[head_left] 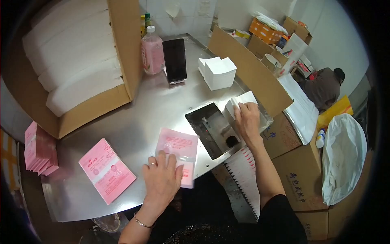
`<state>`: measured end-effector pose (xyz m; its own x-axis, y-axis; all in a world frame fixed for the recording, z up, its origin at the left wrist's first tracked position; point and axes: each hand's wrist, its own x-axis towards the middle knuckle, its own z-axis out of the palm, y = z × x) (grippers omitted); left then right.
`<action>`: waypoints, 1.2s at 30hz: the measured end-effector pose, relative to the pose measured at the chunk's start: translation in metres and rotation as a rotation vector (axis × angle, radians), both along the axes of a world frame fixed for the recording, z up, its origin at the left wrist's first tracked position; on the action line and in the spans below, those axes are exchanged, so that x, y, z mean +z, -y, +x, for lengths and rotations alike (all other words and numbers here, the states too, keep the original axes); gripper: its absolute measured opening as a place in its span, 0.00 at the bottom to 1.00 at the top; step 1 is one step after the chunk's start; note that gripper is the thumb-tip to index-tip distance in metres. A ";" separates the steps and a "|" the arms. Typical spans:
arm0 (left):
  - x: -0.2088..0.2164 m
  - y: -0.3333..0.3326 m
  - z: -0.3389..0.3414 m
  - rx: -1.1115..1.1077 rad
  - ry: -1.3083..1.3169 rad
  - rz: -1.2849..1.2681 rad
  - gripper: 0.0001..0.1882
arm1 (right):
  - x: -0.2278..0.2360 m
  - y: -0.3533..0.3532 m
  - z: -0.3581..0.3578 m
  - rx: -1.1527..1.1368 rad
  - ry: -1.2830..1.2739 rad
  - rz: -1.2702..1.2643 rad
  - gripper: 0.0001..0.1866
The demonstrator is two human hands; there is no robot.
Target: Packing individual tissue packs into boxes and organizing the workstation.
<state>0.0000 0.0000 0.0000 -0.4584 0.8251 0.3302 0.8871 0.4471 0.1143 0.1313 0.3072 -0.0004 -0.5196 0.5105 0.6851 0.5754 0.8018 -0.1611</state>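
Observation:
My left hand (161,175), with a ring and a bangle, presses its fingers on a pink-printed, translucent plastic pouch (177,139) at the table's front edge. Something pale with red print shows in the pouch's lower part. My right hand (248,116) is closed round white folded paper (232,106), just right of a rectangular opening (213,130) in the tabletop. More white paper (248,96) lies behind its fingers; how much it grips is partly hidden. A stack of pink printed pouches (107,171) lies to the left of my left hand.
Bundled pink packets (40,150) stand at the far left, below a carton (91,107) of white wrapped bundles. A phone (175,61), a pink bottle (152,51) and white paper stacks (219,73) stand behind. Cardboard boxes (298,171) and a white bag (344,158) are right; another person (323,87) bends beyond.

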 end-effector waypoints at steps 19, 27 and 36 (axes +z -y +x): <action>0.009 0.019 -0.016 -0.129 0.302 0.123 0.36 | 0.003 0.178 -0.005 1.054 0.273 0.060 0.18; 0.023 0.015 0.005 -0.127 0.294 0.037 0.41 | -0.043 0.117 -0.084 0.415 0.392 -0.024 0.16; 0.009 0.074 -0.021 -0.152 0.235 0.364 0.15 | -0.003 0.062 -0.020 0.176 0.512 -0.256 0.09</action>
<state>-0.0207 -0.0737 0.0089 -0.4385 0.7381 0.5127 0.8706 0.2072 0.4462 0.1114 0.2448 -0.0030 -0.8429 0.5028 0.1915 0.4931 0.8643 -0.0990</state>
